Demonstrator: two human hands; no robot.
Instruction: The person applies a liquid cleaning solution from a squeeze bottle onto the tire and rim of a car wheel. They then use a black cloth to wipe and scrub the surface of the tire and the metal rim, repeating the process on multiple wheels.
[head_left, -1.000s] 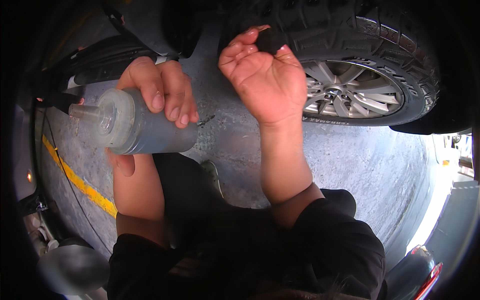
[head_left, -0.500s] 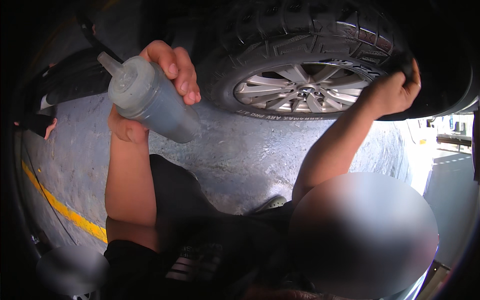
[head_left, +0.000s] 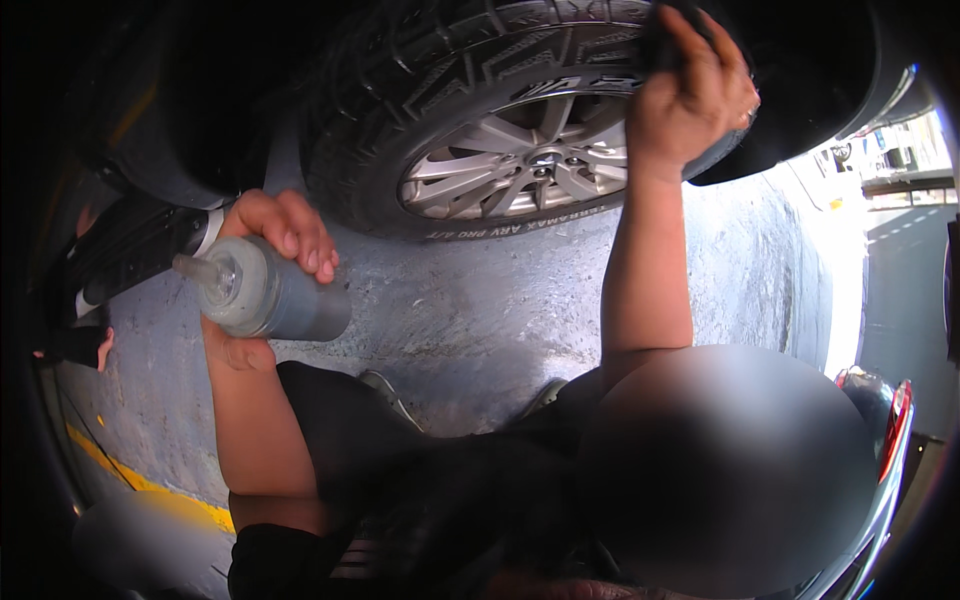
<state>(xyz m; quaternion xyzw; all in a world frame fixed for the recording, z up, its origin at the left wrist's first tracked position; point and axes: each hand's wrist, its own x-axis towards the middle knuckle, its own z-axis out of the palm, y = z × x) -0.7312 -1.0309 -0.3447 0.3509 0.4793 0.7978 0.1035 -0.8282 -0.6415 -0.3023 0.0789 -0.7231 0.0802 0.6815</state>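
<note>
My left hand [head_left: 270, 240] is closed around a translucent squeeze bottle [head_left: 290, 300] with a narrow nozzle, tilted so that the nozzle points left. Something greyish fills part of the bottle, which is apart from the wheel. Farther off on the right, my right hand [head_left: 695, 105] grips a dark pad [head_left: 660, 45] at the upper side of a black tire [head_left: 365, 170]. The pad is partly hidden by my fingers and blends into the dark tire, so its exact shape is unclear. Inside the tire sits a silver multi-spoke rim [head_left: 545, 160].
The dark wheel arch and bodywork [head_left: 820, 90] hang over the tire. Below lies a worn grey floor [head_left: 470, 300] with a yellow line [head_left: 150, 485] at left. A black side step [head_left: 150, 255] runs along the left. A car's red tail light [head_left: 898, 420] shows at right.
My right hand has moved up and left relative to the view, staying at the tire with the pad. The bottle in my left hand has dropped lower and tipped more level. The view has shifted.
</note>
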